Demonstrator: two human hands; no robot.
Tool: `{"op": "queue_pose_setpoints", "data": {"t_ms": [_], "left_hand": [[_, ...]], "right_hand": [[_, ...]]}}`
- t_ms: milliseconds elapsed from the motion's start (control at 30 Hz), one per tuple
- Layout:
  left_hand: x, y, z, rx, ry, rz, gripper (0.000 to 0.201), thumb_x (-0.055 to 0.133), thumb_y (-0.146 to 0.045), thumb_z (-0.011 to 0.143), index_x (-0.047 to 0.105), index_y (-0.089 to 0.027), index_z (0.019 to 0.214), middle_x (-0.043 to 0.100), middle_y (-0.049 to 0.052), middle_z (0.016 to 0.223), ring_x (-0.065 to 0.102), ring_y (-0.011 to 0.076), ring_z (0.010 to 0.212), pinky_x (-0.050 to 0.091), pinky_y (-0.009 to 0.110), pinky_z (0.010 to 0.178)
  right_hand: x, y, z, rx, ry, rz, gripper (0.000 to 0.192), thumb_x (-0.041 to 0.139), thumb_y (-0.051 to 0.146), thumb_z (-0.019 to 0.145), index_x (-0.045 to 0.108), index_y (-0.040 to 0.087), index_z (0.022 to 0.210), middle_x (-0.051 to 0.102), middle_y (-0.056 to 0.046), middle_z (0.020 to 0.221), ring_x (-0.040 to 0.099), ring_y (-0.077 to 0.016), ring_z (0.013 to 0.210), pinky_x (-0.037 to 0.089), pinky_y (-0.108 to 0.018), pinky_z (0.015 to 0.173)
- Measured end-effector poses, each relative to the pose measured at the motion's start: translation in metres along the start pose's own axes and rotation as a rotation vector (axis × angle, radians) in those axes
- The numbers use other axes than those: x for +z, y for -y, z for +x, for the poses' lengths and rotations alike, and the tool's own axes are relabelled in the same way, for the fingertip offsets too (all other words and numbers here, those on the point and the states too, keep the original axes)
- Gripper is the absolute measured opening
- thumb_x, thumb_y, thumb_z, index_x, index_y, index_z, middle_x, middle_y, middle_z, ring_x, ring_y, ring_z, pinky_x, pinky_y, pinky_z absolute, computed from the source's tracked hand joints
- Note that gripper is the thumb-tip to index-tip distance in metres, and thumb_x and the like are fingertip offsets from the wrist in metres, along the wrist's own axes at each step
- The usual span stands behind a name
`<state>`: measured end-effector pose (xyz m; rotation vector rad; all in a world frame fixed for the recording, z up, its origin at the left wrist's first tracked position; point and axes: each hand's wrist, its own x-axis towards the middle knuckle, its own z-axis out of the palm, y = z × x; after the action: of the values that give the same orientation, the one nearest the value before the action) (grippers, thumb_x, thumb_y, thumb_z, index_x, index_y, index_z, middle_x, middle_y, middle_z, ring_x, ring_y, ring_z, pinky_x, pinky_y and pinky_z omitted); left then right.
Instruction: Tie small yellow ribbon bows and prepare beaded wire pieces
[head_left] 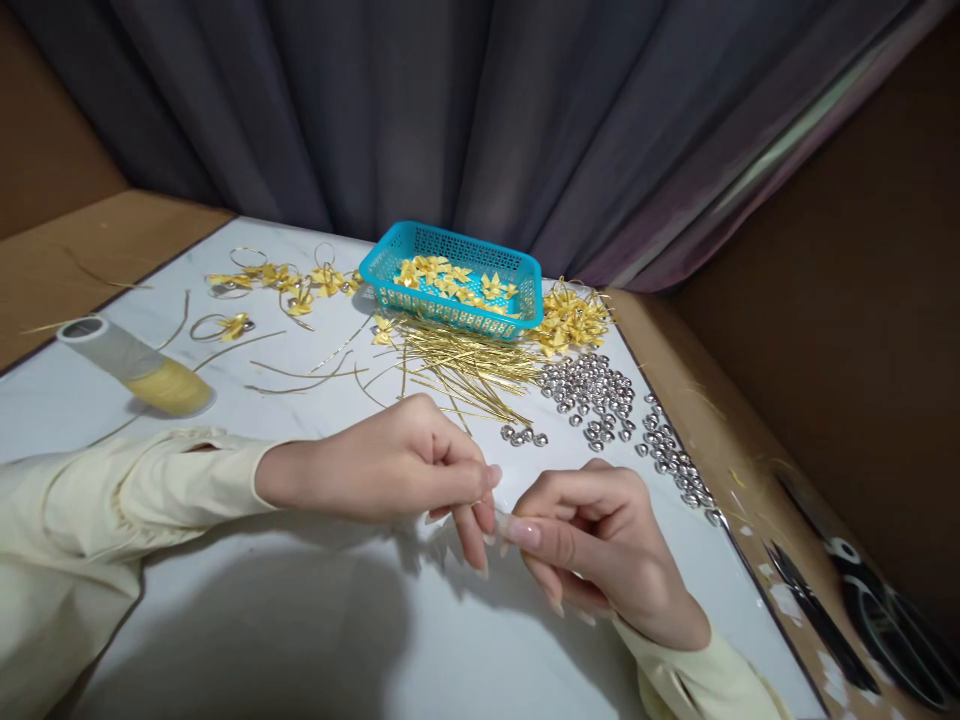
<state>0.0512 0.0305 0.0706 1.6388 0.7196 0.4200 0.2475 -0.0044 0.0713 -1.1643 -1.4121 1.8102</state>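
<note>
My left hand (397,460) is closed in a pinch above the white tabletop (315,610), thumb against fingers. Just right of it, my right hand (600,535) pinches too, its thumb and forefinger pressed together close to the left fingertips. Whatever lies between the fingers is too small or hidden to make out. Beyond the hands is a pile of gold wire stems (472,360). Small silver bells (592,390) lie scattered past my right hand, with a few loose ones nearer. A spool of yellow thread (169,390) lies tilted beyond my left forearm.
A blue plastic basket (382,290) holds yellow ribbon flowers (435,270). More flowers (574,320) are heaped to its right, and several wired flowers (277,278) lie to its left. Black-handled scissors (892,640) and tweezers (821,615) rest along the right edge. A dark curtain (420,110) hangs behind.
</note>
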Motion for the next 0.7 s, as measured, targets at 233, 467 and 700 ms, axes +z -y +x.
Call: {"op": "queue_pose_setpoints", "data": {"t_ms": [233, 467, 700], "left_hand": [[-0.005, -0.005, 0.003, 0.041, 0.06, -0.086, 0.034, 0.053, -0.031, 0.089, 0.074, -0.012, 0.07, 0.073, 0.006, 0.064, 0.049, 0.0082, 0.051, 0.041, 0.017, 0.051], [-0.004, -0.001, -0.001, 0.0, 0.029, 0.022, 0.031, 0.056, -0.033, 0.087, 0.071, -0.012, 0.07, 0.071, 0.005, 0.061, 0.043, 0.0079, 0.047, 0.033, 0.019, 0.045], [0.001, -0.001, 0.004, -0.066, -0.024, -0.147, 0.03, 0.061, -0.029, 0.082, 0.057, -0.013, 0.056, 0.071, 0.006, 0.058, 0.037, 0.0062, 0.04, 0.03, 0.019, 0.041]], "right_hand": [[-0.006, -0.006, 0.004, -0.013, 0.063, 0.061, 0.027, 0.071, 0.034, 0.076, 0.065, 0.011, 0.064, 0.052, 0.003, 0.039, 0.029, -0.0007, 0.027, 0.017, -0.014, 0.027], [-0.009, -0.013, 0.008, 0.0, 0.126, 0.122, 0.025, 0.071, 0.034, 0.075, 0.065, 0.011, 0.067, 0.053, 0.003, 0.038, 0.029, -0.0011, 0.025, 0.018, -0.014, 0.025], [-0.007, -0.014, 0.011, 0.034, 0.136, 0.176, 0.027, 0.071, 0.033, 0.076, 0.062, 0.012, 0.064, 0.053, 0.003, 0.038, 0.028, -0.0007, 0.023, 0.017, -0.013, 0.024]]}}
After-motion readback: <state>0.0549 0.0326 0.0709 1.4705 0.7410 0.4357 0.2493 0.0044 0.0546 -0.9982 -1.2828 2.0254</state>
